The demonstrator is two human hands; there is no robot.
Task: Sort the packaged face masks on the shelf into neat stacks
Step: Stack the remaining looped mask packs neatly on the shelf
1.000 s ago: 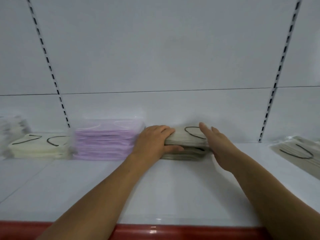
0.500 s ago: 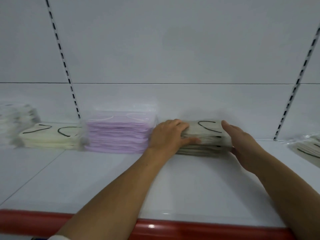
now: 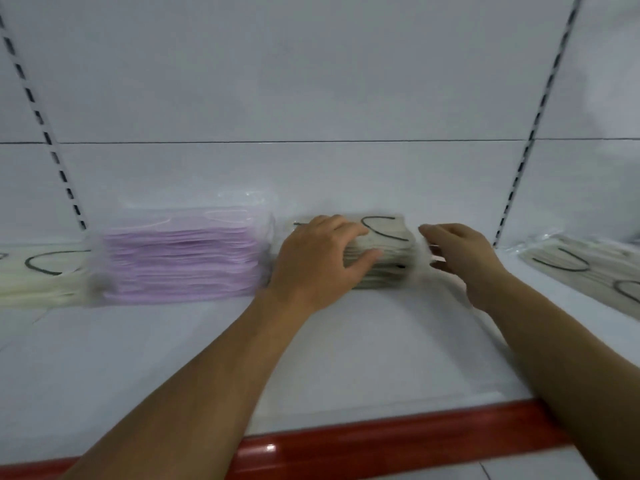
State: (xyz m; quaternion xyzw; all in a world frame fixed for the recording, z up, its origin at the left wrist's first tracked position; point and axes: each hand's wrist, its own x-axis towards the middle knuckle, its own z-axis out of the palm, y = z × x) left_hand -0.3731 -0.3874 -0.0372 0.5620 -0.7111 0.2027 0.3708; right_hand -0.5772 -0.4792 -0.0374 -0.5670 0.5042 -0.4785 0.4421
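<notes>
A stack of beige packaged face masks (image 3: 388,251) with black ear loops sits at the back of the white shelf (image 3: 346,358). My left hand (image 3: 318,265) grips its left end, fingers over the top and thumb on the front. My right hand (image 3: 457,254) is just right of the stack, fingers loosely bent at the clear wrapper's edge, holding nothing. A purple mask stack (image 3: 183,258) stands right beside the beige one on its left. A cream mask stack (image 3: 38,278) lies further left.
More beige packaged masks (image 3: 585,268) lie loose at the far right of the shelf. A red strip (image 3: 381,448) runs along the shelf's front edge. Slotted uprights (image 3: 519,157) rise on the white back wall.
The view has shifted, so everything sits further right and closer. My right hand has come off the stack's right side and now hovers a little apart. My left hand keeps its grip.
</notes>
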